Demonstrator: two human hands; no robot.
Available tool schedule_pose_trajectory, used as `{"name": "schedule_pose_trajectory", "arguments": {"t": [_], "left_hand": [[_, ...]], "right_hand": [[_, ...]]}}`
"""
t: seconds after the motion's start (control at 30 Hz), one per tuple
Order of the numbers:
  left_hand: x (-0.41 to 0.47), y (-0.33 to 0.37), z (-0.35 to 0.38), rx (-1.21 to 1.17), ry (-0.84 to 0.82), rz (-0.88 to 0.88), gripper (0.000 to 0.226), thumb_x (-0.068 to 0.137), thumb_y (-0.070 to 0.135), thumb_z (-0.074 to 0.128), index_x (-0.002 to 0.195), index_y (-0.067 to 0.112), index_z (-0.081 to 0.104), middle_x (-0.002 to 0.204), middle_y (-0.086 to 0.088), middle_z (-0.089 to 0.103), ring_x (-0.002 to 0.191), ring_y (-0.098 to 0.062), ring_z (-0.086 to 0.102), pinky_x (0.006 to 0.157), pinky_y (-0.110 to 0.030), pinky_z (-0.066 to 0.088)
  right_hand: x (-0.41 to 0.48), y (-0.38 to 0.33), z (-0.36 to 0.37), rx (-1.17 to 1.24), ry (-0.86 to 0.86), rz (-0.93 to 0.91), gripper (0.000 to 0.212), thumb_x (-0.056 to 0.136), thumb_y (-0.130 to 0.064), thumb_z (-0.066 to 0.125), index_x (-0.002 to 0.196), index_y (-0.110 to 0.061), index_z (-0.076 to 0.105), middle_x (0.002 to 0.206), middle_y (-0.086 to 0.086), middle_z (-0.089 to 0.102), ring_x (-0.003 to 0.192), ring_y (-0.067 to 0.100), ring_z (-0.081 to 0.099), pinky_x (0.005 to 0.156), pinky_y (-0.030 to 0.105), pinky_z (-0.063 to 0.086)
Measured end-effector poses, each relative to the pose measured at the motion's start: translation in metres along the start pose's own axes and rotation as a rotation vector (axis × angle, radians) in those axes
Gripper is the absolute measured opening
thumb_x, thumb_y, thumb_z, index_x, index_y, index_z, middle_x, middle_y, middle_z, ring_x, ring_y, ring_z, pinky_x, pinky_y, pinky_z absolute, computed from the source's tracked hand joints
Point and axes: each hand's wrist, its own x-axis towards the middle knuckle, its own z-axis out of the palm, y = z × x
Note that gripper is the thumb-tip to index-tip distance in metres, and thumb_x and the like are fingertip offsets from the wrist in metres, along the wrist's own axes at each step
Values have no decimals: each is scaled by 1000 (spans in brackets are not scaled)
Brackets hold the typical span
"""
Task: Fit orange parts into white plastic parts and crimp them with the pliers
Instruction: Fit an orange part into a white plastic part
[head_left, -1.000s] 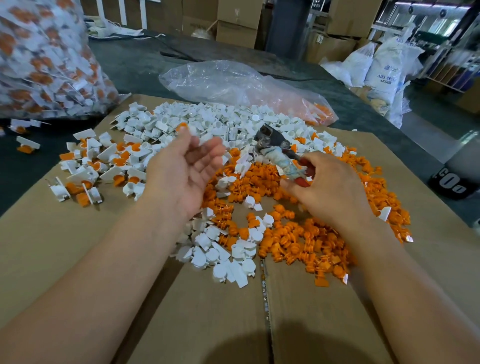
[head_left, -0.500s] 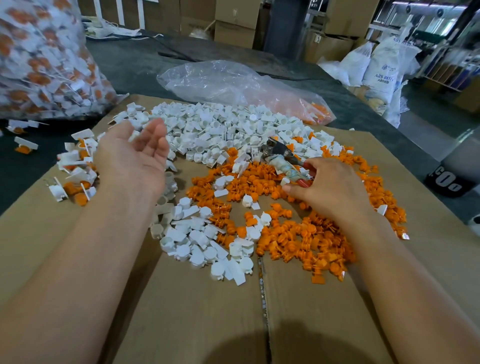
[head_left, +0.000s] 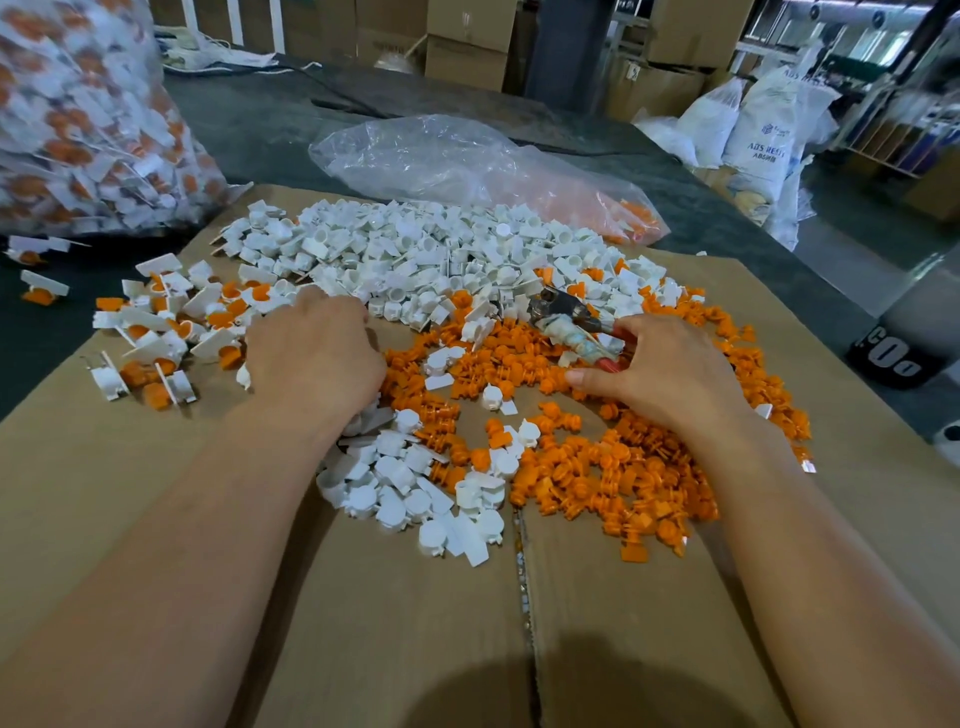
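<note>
A heap of white plastic parts (head_left: 415, 260) covers the far side of the cardboard sheet (head_left: 415, 623), and a smaller cluster of white parts (head_left: 410, 493) lies nearer me. Orange parts (head_left: 623, 467) spread across the middle and right. My left hand (head_left: 311, 358) lies palm down at the near edge of the white heap, fingers curled under and hidden. My right hand (head_left: 670, 374) grips the handles of the pliers (head_left: 566, 317), whose metal jaws point up and left over the orange parts.
Fitted white-and-orange pieces (head_left: 171, 322) lie in a loose pile at the left. A large bag of such pieces (head_left: 78, 130) stands at the far left. A clear plastic bag (head_left: 467, 161) with some orange parts lies behind the heap. Boxes and sacks stand beyond.
My left hand swung left palm up over the fitted pieces, then turned over and came down on the edge of the white heap. My right hand has stayed put with the pliers.
</note>
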Motion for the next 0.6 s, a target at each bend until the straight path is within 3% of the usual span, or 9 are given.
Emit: {"name": "schedule_pose_trajectory", "arguments": {"t": [0.2,0.33,0.4,0.5,0.6], "left_hand": [[-1,1,2,-156,45,0,31,82,-4,51,108,8,63,114,-19,55,101,-37,54,69,-36,37],[-2,1,0,-344,155,-2,43,82,-3,51,123,10,55,118,-16,55,102,-32,54,76,-38,41],[-3,2,-4,-504,191,36,45,83,-2,56,125,12,55,116,-12,56,95,-20,52,79,-30,40],[-7,8,-5,-679,141,119,38,82,4,65,117,17,62,107,-5,55,81,-10,52,71,-17,37],[-13,16,-4,-759,90,181,30,80,12,70,107,23,64,96,9,57,75,2,54,64,-7,34]], "right_hand": [[3,1,4,0,-38,-4,86,66,-70,57,134,-19,44,132,6,49,120,24,45,92,38,39],[2,2,6,16,-57,-19,88,65,-73,54,135,-22,41,134,6,47,123,23,42,96,39,37],[2,1,6,17,-67,-27,88,64,-74,53,136,-24,40,135,5,46,124,22,41,97,39,37],[2,1,6,3,-87,-24,89,65,-75,51,136,-23,40,136,7,44,126,23,38,100,41,33],[-1,-5,2,67,61,-68,75,71,-67,55,129,-20,49,134,6,45,125,22,36,100,36,29]]}}
